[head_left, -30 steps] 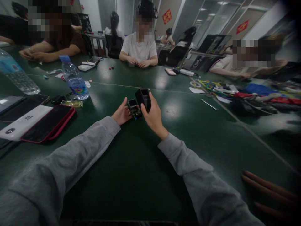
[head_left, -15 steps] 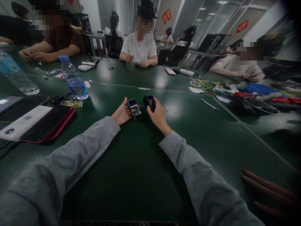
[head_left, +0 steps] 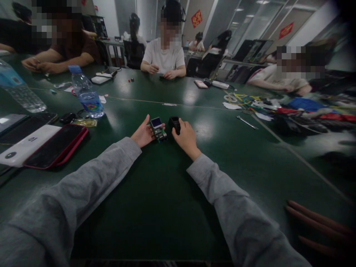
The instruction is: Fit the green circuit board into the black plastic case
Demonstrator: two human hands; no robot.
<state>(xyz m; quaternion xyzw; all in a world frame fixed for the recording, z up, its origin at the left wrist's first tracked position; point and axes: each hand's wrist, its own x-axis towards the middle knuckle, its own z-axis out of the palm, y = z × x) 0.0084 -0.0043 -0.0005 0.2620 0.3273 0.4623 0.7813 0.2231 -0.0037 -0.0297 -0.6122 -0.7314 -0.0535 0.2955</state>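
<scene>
My left hand (head_left: 144, 133) holds a green circuit board with a small screen (head_left: 158, 128), thumb raised at its left edge and the other fingers partly hidden behind it. The screen is dark blue with a pale border, and metal ports show at the board's lower end. Just to the right, my right hand (head_left: 185, 138) grips a small black box-shaped case (head_left: 174, 124) from its right side. Board and case are apart, with a narrow gap between them. Both are over the dark green table (head_left: 155, 185).
On the left are phones (head_left: 59, 146), water bottles (head_left: 90, 98) and a yellow packet (head_left: 86, 122). A wrench (head_left: 247, 122) lies to the right, before a heap of cables (head_left: 258, 104). Another person's fingers (head_left: 317, 218) rest at lower right. People sit across the table.
My right hand has lowered slightly with the black case, and its fingers have shifted over the case. The left hand with the circuit board has hardly moved.
</scene>
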